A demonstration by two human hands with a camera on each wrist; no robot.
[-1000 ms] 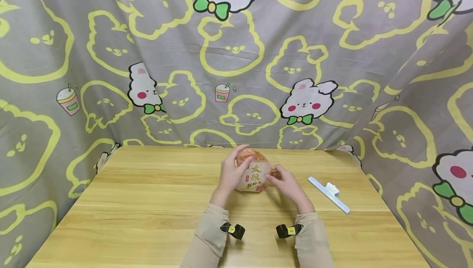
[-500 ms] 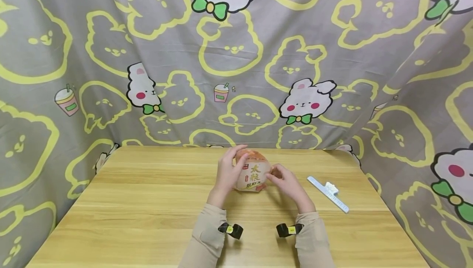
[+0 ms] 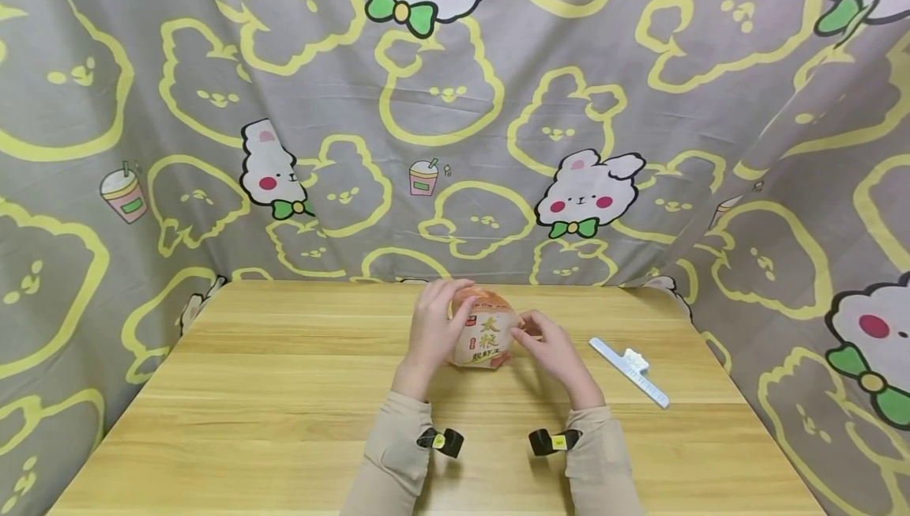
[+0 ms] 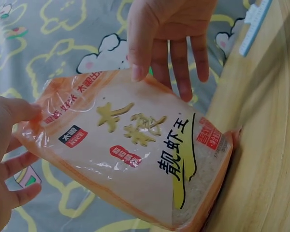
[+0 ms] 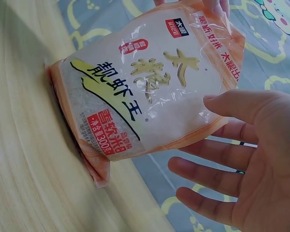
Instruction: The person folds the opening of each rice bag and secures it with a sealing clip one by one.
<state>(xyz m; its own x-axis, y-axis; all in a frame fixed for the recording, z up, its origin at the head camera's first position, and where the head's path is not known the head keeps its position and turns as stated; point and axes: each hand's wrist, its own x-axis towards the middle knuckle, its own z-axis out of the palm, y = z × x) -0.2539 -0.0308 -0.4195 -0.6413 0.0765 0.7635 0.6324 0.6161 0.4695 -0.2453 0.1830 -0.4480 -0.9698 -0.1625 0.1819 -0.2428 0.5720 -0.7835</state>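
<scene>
A clear and orange plastic bag of rice [image 3: 489,334] with gold and black characters stands upright on the table, its front toward the head camera. My left hand [image 3: 435,328] pinches its upper left part, thumb in front and fingers behind, as the left wrist view shows at the bag's corner [image 4: 53,116]. At the right side edge, my right hand [image 3: 550,350] holds the bag [image 5: 154,82] between a thumb on the front and fingers partly hidden behind it. Rice grains show through the lower window of the bag.
A light blue bag sealing clip [image 3: 631,370] lies on the wooden table [image 3: 284,389], to the right of my right hand. Behind the table's far edge hangs a grey curtain [image 3: 455,224] with cartoon prints. Black wrist cameras sit on both sleeves.
My left hand has shifted slightly left, and its thumb has slid off the front toward the bag's upper left edge. The right hand and the bag stay almost in place.
</scene>
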